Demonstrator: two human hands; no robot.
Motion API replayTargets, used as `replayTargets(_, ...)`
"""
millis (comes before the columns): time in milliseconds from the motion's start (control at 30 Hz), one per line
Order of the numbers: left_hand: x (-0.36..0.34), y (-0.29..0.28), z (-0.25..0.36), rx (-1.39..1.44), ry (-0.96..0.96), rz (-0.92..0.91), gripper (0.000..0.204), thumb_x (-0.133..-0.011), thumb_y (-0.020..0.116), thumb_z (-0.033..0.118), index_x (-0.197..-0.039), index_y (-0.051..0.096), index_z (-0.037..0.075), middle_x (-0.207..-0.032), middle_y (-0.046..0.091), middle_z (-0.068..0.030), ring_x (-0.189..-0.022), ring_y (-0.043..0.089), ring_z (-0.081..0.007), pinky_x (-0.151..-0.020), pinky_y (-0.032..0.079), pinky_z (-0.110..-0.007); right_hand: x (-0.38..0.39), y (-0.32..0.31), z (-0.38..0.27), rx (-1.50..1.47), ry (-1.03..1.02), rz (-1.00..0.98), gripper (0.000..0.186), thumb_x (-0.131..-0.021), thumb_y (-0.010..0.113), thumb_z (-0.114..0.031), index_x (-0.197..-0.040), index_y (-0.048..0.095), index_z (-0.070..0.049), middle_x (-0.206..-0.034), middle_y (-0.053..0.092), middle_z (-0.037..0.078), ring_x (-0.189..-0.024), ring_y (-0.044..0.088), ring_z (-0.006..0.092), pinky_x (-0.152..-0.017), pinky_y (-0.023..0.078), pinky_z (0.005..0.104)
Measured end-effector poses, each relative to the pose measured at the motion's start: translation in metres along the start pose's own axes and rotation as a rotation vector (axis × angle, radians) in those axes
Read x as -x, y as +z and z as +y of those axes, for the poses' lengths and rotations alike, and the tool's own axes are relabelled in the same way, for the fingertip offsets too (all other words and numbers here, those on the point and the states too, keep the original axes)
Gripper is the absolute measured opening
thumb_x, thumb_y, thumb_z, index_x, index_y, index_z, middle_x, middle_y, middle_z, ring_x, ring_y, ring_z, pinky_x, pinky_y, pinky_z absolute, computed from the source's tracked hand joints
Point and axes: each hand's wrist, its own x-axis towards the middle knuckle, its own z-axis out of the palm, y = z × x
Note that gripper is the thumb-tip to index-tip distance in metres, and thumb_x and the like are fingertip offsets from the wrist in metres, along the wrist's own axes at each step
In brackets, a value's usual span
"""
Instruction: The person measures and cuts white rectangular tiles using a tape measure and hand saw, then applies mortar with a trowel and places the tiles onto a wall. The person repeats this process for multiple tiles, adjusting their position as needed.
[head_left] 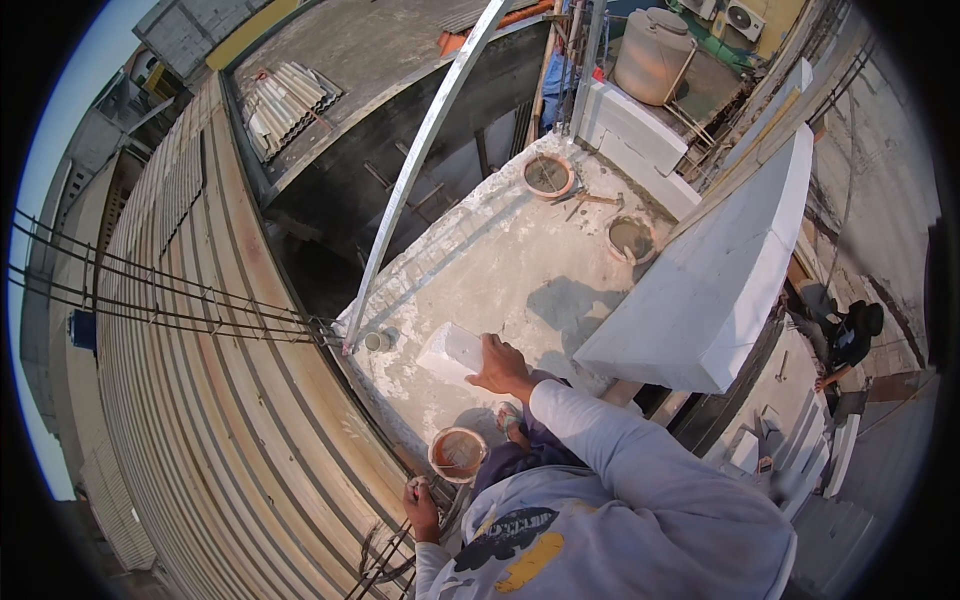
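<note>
Pale grey long-sleeved shirt (655, 500), black-and-yellow print (530, 562) on it. Dark purple trousers (545, 441). Strapped sandal (508, 417) on visible foot.

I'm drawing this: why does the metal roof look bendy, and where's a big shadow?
Head view: fisheye distortion bends the ribbed tan metal roof; same view: a dark shadow lies on the grey concrete floor, right of the white rectangular block.

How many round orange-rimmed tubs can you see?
3: the far tub toward the slab's far end, the middle tub beside the tall white wall, the near tub just beyond the left hand. The wall may hide others.
</note>
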Motion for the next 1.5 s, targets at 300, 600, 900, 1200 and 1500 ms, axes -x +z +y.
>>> replayTargets(300, -0.158, 0.095, 0.114, -0.120, 0.020, -0.195, 0.018, -0.098, 0.061, 0.015, -0.113, 0.062, 0.007, -0.084, 0.052, 0.0024, -0.072, 0.053, -0.0088, -0.065, 0.055, -0.028, -0.140, -0.074, 0.071, -0.183, 0.477, 0.188, 0.091, -0.072, 0.086, -0.048, -0.134, 0.041, 0.001, -0.132, 0.054, 0.023, -0.120, 0.060, 0.0437, -0.094, 0.054, 0.0514)
replayTargets(600, -0.316, 0.276, 0.309, -0.450, 0.211, -0.511, 0.032, -0.095, 0.065, 0.012, -0.127, 0.061, 0.007, -0.097, 0.057, -0.0011, -0.081, 0.058, -0.0096, -0.067, 0.054, -0.025, -0.233, -0.153, 0.183, -0.203, 0.750, 0.428, 0.085, -0.072, 0.087, -0.044, -0.131, 0.043, -0.002, -0.129, 0.054, 0.018, -0.118, 0.059, 0.0418, -0.091, 0.052, 0.0567)
replayTargets(900, -0.424, 0.507, 0.374, -0.930, 0.415, -0.851, 0.046, -0.089, 0.075, 0.014, -0.130, 0.058, 0.000, -0.111, 0.063, -0.0115, -0.101, 0.063, -0.0200, -0.093, 0.051, -0.034, -0.334, -0.165, 0.341, -0.080, 0.900, 0.424, 0.081, -0.071, 0.089, -0.041, -0.129, 0.047, -0.005, -0.122, 0.055, 0.013, -0.112, 0.061, 0.0359, -0.089, 0.051, 0.0544)
replayTargets(1200, -0.548, 0.685, 0.236, -1.181, 0.518, -0.930, 0.051, -0.084, 0.078, 0.015, -0.129, 0.057, 0.003, -0.120, 0.060, -0.0199, -0.113, 0.059, -0.0348, -0.099, 0.049, -0.044, -0.455, -0.070, 0.533, 0.158, 0.679, 0.275, 0.088, -0.065, 0.092, -0.033, -0.137, 0.050, -0.006, -0.120, 0.056, 0.011, -0.114, 0.057, 0.0311, -0.098, 0.042, 0.0479)
replayTargets(1500, -0.685, 0.828, 0.041, -1.367, 0.515, -0.946, 0.034, -0.085, 0.077, 0.012, -0.113, 0.061, 0.001, -0.108, 0.061, -0.0193, -0.105, 0.059, -0.0364, -0.089, 0.049, -0.045, -0.489, -0.005, 0.625, 0.244, 0.451, 0.459, 0.042, -0.089, 0.060, -0.013, -0.130, 0.058, -0.006, -0.109, 0.059, 0.009, -0.108, 0.056, 0.0266, -0.099, 0.042, 0.0467)
